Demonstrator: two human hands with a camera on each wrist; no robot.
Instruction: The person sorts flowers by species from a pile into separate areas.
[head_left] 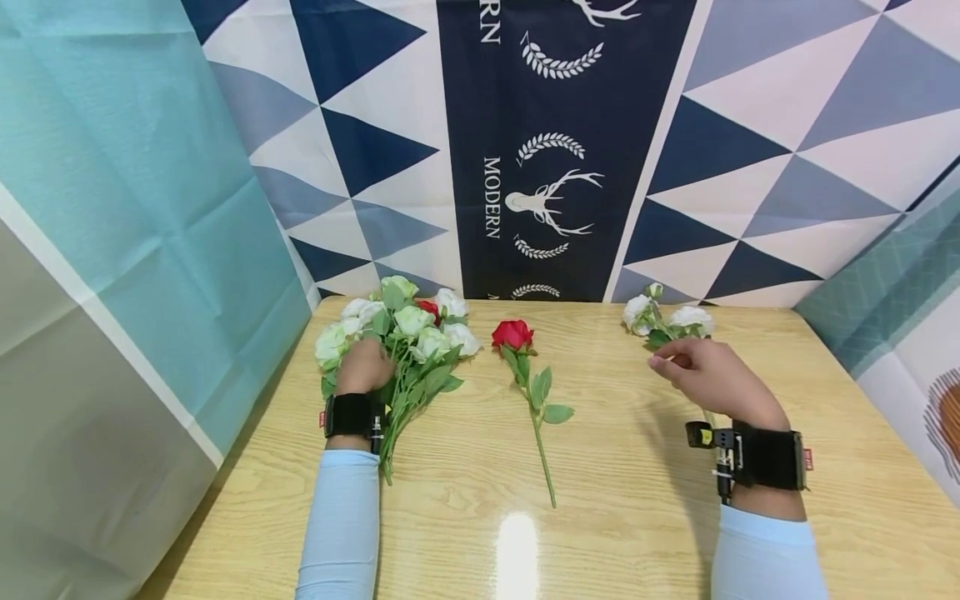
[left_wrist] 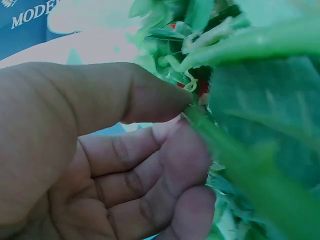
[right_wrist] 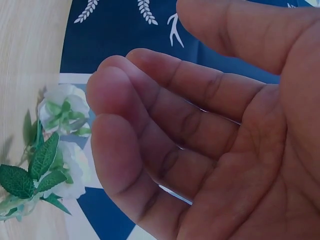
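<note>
My left hand (head_left: 363, 365) is at the left side of a bunch of white and pale green roses (head_left: 413, 320) lying on the table. In the left wrist view, its thumb and index finger pinch a green stem (left_wrist: 240, 160) beside a broad leaf. A bit of red shows behind the stems. My right hand (head_left: 716, 382) hovers over the table at the right, its fingers loosely bent and nothing between them. Just beyond it lie white roses (head_left: 692, 319) with green leaves, their stems mostly hidden by the hand. In the right wrist view these white roses (right_wrist: 64, 111) sit left of the fingers.
A single red rose (head_left: 513, 334) lies between the hands, its stem pointing towards me. Another red rose (head_left: 429, 311) peeks out of the left bunch. The wooden table (head_left: 600, 517) ends at a patterned cloth (head_left: 555, 208) behind. A blue and grey cloth (head_left: 150, 250) hangs at the left.
</note>
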